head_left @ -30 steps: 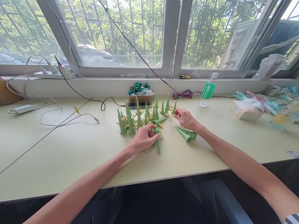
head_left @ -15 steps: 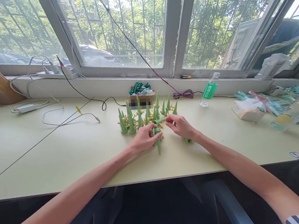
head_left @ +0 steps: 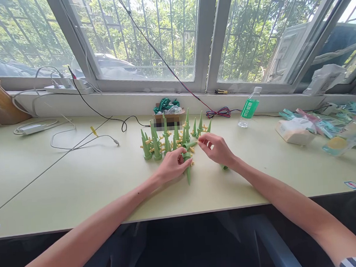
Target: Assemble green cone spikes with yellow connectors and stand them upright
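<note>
My left hand [head_left: 173, 165] is closed around a green cone-shaped spike [head_left: 188, 176], whose tip points toward me over the table. Just beyond its thumb and finger, another green spike [head_left: 191, 144] lies on its side. At that spike's right end, my right hand [head_left: 217, 149] has its thumb and fingertips pinched together; what they hold is too small to make out. Several green spikes [head_left: 157, 151] with yellow side pieces stand upright in a cluster past my hands. One more green piece [head_left: 224, 167] lies partly hidden under my right wrist.
Behind the cluster sits a small cardboard box [head_left: 181, 117] with green and clear plastic. A water bottle [head_left: 248, 109] stands right of it, near coiled wires [head_left: 218, 112]. A tissue pack [head_left: 295, 131] and plastic bags lie far right; a white cable [head_left: 75, 148] runs across the left.
My right hand has shifted slightly and its fingers have lifted a little at the lying spike's end. My left hand stays nearly still, the held spike's tip moving slightly left.
</note>
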Action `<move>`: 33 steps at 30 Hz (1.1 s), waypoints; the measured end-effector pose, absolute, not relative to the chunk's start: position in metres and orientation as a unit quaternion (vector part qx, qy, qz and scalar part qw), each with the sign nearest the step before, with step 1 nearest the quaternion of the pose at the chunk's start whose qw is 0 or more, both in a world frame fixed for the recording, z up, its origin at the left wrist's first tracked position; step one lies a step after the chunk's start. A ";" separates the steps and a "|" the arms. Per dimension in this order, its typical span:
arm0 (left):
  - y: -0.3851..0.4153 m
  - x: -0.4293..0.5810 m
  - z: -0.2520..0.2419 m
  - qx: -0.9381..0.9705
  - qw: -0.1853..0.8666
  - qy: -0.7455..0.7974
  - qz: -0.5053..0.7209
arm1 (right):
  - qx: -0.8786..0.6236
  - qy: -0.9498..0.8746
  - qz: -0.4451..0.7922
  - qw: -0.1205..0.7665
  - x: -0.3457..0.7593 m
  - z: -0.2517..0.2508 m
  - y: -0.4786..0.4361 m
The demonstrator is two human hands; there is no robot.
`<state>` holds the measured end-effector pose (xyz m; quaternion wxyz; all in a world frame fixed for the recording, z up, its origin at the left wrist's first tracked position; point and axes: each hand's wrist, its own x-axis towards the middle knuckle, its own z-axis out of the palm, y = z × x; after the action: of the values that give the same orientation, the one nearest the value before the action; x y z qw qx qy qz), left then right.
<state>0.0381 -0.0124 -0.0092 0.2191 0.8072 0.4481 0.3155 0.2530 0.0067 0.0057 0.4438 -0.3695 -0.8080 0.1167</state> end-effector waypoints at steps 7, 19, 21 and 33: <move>-0.016 0.039 -0.004 0.784 0.242 0.456 0.344 | -0.353 -0.814 0.136 0.441 0.248 0.007 0.001; -0.020 0.041 0.002 0.732 0.263 0.452 0.436 | -0.331 -0.825 0.125 0.439 0.250 0.000 0.008; -0.020 0.040 0.001 0.724 0.269 0.451 0.448 | -0.330 -0.825 0.125 0.441 0.250 0.000 0.007; -0.018 0.040 0.000 0.715 0.260 0.443 0.474 | -0.325 -0.818 0.125 0.458 0.249 0.003 0.004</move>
<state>0.0397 -0.0179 -0.0004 0.2600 0.7153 0.4427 0.4741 0.2488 0.0038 0.0032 0.4578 -0.3252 -0.8179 0.1255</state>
